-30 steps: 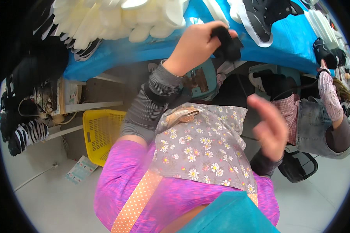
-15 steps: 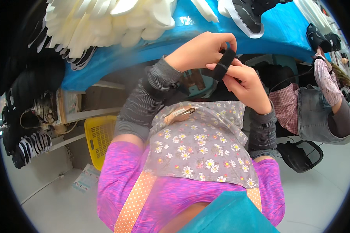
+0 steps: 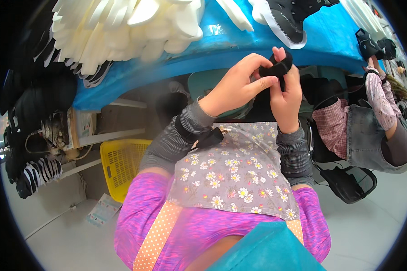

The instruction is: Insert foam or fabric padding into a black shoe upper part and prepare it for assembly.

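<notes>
A long table with a shiny blue plastic cover (image 3: 328, 38) runs across the far side. White light (image 3: 215, 30) gleams on it. Thin white shelf boards (image 3: 111, 137) sit below, on the left. The smooth, pale grey floor (image 3: 386, 194) shines a little.

Beyond the left hand (image 3: 236, 86) and to its left, a heap of white foam pieces (image 3: 122, 31) lies on a blue-covered table (image 3: 176, 58). Ahead of the right hand (image 3: 287, 99) is a black shoe (image 3: 286, 21) with a white sole. Nearer the body, left of the left hand, are a yellow basket (image 3: 107, 171) and a paper sheet (image 3: 104, 210). Well to the right hand's right, a co-worker (image 3: 364, 135) wears denim.
</notes>
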Tool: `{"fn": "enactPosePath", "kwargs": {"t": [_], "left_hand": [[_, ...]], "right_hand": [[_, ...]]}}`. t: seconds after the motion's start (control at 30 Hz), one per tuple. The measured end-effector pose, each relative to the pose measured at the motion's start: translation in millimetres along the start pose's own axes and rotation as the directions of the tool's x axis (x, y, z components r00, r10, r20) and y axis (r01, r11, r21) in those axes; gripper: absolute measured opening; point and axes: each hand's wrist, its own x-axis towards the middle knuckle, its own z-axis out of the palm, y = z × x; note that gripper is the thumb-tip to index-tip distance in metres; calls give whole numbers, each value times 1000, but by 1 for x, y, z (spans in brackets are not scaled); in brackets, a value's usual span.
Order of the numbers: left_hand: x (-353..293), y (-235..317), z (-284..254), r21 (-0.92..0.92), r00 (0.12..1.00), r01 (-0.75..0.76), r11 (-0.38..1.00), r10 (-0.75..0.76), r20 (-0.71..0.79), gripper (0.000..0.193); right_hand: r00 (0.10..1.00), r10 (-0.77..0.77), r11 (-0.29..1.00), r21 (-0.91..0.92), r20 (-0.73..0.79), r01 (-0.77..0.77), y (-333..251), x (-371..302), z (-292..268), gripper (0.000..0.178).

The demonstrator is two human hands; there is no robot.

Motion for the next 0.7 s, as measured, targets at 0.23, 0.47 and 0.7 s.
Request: {"fn": "enactPosePath", "kwargs": {"t": [0.23,0.47,0.7], "left_hand": [[-10,-10,6,-403,997,79,912,-66,47,16],[-33,-11,32,-604,990,136,785,-80,118,25],[-25,-21,23,19,996,-92,996,92,-9,27]], "right_hand": [[986,-24,981,-183,168,55,2,7,-10,46],[910,245,914,234,334,-332,1,12,0,52],[766,530,143,853,363,-503,-16,31,5,47]]}}
